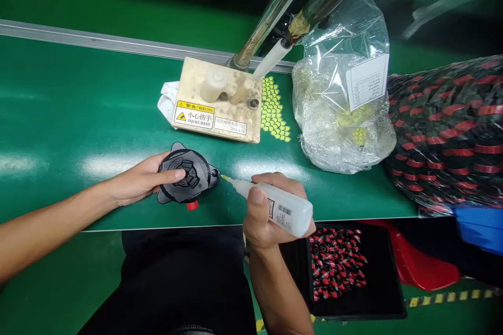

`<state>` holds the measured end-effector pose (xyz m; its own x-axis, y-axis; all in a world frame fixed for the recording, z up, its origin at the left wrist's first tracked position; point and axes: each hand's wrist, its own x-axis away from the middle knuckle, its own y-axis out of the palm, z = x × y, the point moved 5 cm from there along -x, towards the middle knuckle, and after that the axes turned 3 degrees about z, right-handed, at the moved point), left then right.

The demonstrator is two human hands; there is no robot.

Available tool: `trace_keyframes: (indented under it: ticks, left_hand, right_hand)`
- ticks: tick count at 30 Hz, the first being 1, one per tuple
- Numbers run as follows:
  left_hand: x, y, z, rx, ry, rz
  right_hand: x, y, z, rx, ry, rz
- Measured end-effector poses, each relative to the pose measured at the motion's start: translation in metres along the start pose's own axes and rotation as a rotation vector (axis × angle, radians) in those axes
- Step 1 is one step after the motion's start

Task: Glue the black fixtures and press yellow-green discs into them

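A black round part with several lobes and a red knob at its lower edge is over the green table near its front edge. My left hand grips it from the left, thumb across its centre. In my right hand is a white squeeze bottle, tilted so that its yellowish tip points left. The tip is just right of the small hole in the part's right lobe. Whether the two touch is too small to tell.
A beige fixture block with a warning label stands behind, beside yellow-green round pieces and a metal post. Rightward are a clear plastic bag and wrapped black-and-red parts. Below the edge sits a black tray of small red-and-black pieces.
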<state>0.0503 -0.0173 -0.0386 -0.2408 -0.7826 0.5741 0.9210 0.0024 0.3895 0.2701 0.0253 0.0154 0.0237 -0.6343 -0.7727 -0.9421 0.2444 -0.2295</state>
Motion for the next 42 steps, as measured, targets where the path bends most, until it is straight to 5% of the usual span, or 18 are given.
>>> trace_keyframes:
  ticks: [34,42]
  left_hand:
    - [0.000,-0.001,-0.001,0.017,0.036,-0.010]
    - [0.002,-0.001,0.000,-0.174,0.125,0.010]
  right_hand:
    - [-0.002,-0.010,-0.004,-0.018,0.053,-0.006]
    - [-0.003,-0.007,-0.006,0.013,0.078,-0.066]
